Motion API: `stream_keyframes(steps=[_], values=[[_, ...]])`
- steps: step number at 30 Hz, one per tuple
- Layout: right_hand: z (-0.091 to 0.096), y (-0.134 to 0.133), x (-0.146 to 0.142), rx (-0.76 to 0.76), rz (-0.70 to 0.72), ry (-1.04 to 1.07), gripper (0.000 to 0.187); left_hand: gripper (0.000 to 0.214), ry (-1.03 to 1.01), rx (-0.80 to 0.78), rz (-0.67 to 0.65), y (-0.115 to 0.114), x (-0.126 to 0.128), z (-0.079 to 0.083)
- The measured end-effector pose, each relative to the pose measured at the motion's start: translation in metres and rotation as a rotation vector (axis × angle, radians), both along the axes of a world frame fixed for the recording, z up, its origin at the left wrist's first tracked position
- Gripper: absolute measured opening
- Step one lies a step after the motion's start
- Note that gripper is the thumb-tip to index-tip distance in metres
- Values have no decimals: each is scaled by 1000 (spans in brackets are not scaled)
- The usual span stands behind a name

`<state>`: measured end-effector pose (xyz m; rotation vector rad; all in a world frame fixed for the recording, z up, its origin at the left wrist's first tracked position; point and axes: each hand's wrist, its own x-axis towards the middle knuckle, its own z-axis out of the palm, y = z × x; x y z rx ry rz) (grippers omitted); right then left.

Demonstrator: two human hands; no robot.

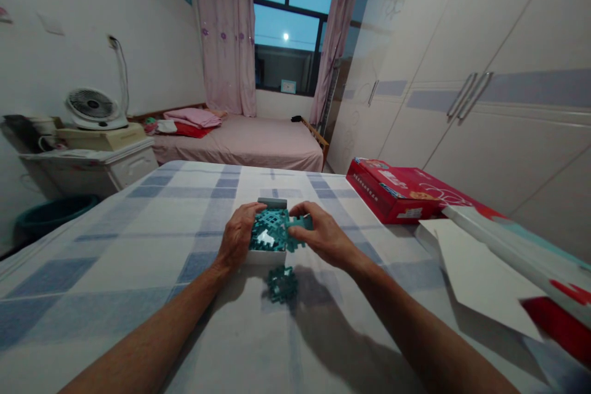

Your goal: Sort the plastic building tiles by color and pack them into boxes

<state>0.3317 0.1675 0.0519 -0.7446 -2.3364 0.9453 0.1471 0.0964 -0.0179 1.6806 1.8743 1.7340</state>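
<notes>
A small white box [268, 257] full of teal jigsaw puzzle pieces [268, 231] rests on the checked tablecloth. My left hand [239, 235] grips the box along its left side, its fingers reaching the far edge. At the box's right edge, my right hand [318, 231] pinches a teal jigsaw piece [298, 231] between thumb and fingers; whether it is one piece or several joined, I cannot tell. Nearer to me, just in front of the box, a teal cluster of puzzle pieces [282, 284] lies on the cloth.
On the right of the table sit a red box [397, 197], white sheets [480, 265] and a long white-and-red package [521, 252]. Beyond the table are a bed [263, 138] and a white wardrobe [443, 61]. A fan [95, 108] stands on the cabinet at left.
</notes>
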Motion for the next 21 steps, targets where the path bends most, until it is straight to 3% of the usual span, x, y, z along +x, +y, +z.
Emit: stream_keyframes(steps=[4,8,11,14,17,21], values=[[-14,9,-32,157,-49,-14,30,45,-40,33,25,-1,1,2],[-29,11,-9,230,-131,-90,23,43,-14,28,3,1,4,0],[-34,2,19,150,4,-247,27,37,39,27,-8,2,4,-2],[-41,-11,31,98,166,-370,45,30,126,51,-26,2,1,-2],[-53,-17,27,169,192,-393,55,24,292,52,-69,1,-2,-2],[-61,-17,24,237,206,-380,53,31,536,-30,-134,0,-2,-2]])
